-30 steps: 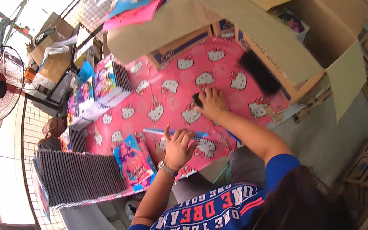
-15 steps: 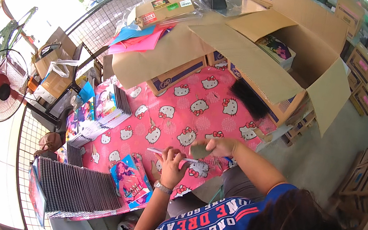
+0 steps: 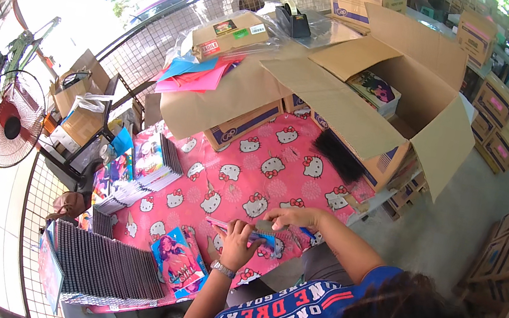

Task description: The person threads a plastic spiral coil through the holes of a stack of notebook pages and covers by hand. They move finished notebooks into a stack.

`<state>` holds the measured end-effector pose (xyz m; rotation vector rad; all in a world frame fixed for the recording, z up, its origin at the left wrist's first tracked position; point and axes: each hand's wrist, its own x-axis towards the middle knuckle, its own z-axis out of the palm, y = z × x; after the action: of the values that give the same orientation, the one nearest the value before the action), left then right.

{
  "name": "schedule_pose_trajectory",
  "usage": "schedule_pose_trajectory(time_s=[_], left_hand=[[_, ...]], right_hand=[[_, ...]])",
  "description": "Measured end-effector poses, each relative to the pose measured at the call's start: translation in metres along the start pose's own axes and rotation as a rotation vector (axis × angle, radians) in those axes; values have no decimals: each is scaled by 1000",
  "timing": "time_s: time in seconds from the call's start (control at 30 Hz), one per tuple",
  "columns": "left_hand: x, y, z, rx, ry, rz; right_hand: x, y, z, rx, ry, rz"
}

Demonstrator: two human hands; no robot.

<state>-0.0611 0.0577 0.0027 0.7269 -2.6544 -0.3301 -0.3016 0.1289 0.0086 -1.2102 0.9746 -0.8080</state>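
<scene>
My left hand [image 3: 237, 244], with a watch on its wrist, grips a thin spiral notebook [image 3: 268, 246] at its left part. The notebook is seen nearly edge-on, with some blue and pink cover showing. In my right hand [image 3: 296, 217] is a small flat grey-green piece [image 3: 266, 227], pinched between thumb and fingers; its exact kind is unclear. That piece sits against the notebook's upper edge, by the coil. Just left of my left hand, a notebook with a colourful printed cover [image 3: 178, 261] lies on the pink patterned tablecloth [image 3: 235, 173].
A long row of stacked spiral notebooks [image 3: 108, 262] stands at the near left, with more notebook stacks [image 3: 149, 172] behind. A large open carton [image 3: 434, 117] is at the back right, beside a bundle of black bristle-like strands [image 3: 339, 156]. A fan [image 3: 10, 124] stands far left.
My right hand has lowered the grey-green piece onto the notebook's edge. The notebook has tipped so that more of its coloured cover shows. The whole view has shifted slightly.
</scene>
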Motion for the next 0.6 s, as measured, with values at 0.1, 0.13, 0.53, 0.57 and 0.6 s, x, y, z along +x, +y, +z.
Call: schedule_pose_trajectory(time_s=[0.1,0.13,0.53,0.57,0.6], left_hand=[[-1,-2,0,-15,15,-15],[1,-5,-1,-11,31,-13],[10,-21,2,-76,38,-40],[8,-21,3,-94,32,-38],[10,-23,4,-35,24,-18]], right_hand=[[-6,4,4,527,-121,-207],[-1,3,2,386,-99,-149],[26,-12,-11,217,-217,-198],[24,-8,-7,466,-279,-229],[26,-3,-7,371,-221,-151]])
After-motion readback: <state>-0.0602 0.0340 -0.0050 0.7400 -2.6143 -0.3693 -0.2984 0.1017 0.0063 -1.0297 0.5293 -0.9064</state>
